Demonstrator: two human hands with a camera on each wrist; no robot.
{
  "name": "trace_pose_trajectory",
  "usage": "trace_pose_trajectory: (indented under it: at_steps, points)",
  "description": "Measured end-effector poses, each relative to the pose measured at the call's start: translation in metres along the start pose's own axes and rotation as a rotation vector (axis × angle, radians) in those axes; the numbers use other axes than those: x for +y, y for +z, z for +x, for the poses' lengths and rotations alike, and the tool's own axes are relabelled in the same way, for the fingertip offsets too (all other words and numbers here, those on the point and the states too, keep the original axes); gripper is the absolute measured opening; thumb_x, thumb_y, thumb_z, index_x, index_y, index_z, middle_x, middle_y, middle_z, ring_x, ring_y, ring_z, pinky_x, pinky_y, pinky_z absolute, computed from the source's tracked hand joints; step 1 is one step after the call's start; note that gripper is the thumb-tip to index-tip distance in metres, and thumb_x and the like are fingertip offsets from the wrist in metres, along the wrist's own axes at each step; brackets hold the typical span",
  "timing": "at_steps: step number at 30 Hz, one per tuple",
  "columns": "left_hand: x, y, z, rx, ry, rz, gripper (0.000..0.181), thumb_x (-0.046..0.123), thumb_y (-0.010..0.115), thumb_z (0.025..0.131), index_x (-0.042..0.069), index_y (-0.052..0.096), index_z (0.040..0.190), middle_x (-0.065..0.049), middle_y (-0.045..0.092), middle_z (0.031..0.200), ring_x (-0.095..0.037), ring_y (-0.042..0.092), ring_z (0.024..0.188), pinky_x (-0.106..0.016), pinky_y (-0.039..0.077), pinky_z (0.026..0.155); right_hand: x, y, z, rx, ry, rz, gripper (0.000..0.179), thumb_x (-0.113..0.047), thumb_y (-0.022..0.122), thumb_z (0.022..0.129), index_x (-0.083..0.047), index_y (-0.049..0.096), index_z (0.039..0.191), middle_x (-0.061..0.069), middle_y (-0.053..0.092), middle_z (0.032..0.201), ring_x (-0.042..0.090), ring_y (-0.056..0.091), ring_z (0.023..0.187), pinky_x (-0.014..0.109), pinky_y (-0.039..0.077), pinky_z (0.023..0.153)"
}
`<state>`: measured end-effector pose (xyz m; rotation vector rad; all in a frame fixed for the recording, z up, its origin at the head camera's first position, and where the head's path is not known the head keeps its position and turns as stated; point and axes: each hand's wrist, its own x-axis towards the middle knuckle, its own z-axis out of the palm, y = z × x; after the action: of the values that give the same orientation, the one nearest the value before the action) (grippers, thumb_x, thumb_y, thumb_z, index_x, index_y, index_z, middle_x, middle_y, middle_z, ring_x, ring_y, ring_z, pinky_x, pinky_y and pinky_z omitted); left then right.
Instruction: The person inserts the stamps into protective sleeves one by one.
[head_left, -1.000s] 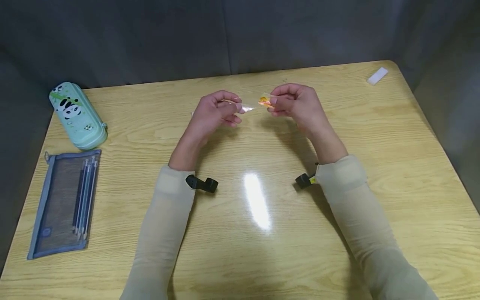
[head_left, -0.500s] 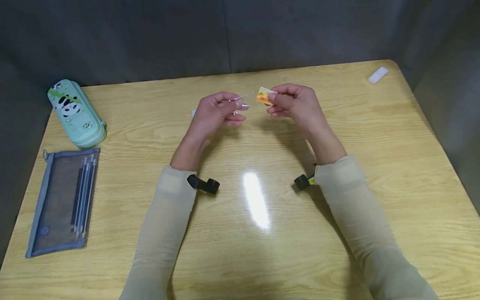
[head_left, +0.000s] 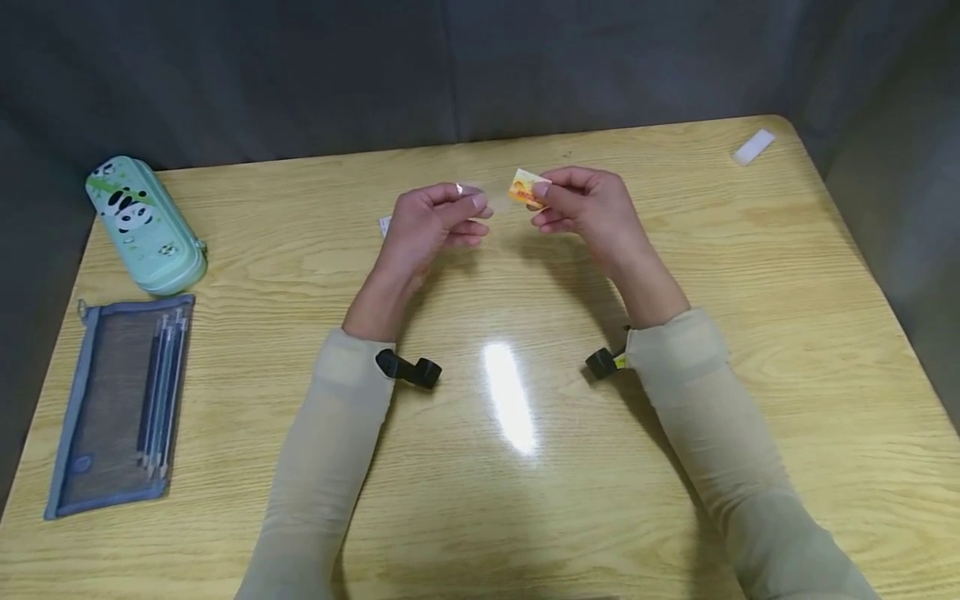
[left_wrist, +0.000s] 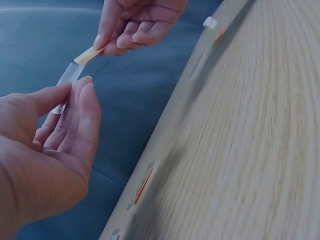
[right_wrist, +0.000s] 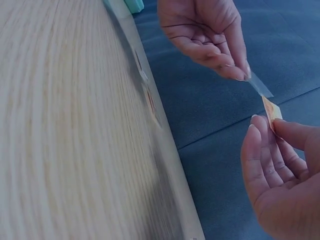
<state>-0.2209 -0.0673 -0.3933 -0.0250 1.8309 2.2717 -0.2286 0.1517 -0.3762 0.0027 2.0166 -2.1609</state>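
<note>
My left hand (head_left: 429,218) pinches a small clear plastic wrapper (left_wrist: 71,74) between thumb and fingers, above the far part of the table. The wrapper sticks out past the fingertips towards the other hand. Opposite it, my right hand (head_left: 592,204) pinches a small yellow-and-orange printed card piece (head_left: 528,187) between thumb and fingertips, its printed face turned up. In the right wrist view, the end of the wrapper and the tip of the card piece (right_wrist: 272,111) come right up to each other. The other fingers of both hands are loosely bent.
A mint pencil case with pandas (head_left: 146,225) lies at the back left. Nearer stands a blue mesh zip pouch (head_left: 112,400) with several pencils. A white block (head_left: 753,147) lies at the back right corner. A small white thing (head_left: 385,224) peeks out beside the left hand.
The card piece in my right hand has turned from edge-on to show its printed face. The clear wrapper in my left hand has shifted, with less of it showing past the fingers.
</note>
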Motion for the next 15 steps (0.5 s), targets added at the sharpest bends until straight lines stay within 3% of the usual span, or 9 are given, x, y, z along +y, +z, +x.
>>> trace_pose_trajectory:
  at_steps: [15]
  points:
    - [-0.0015, 0.0017, 0.0009, 0.048, 0.009, -0.027, 0.011, 0.013, 0.076, 0.092, 0.002, 0.075, 0.094, -0.006, 0.076, 0.078, -0.014, 0.074, 0.063, -0.028, 0.063, 0.06, -0.0004, -0.0009, 0.0, 0.011, -0.017, 0.022, 0.012, -0.009, 0.071, 0.095, 0.0, 0.07, 0.103, 0.004, 0.072, 0.082, 0.012, 0.071, 0.063, 0.024, 0.062, 0.063]
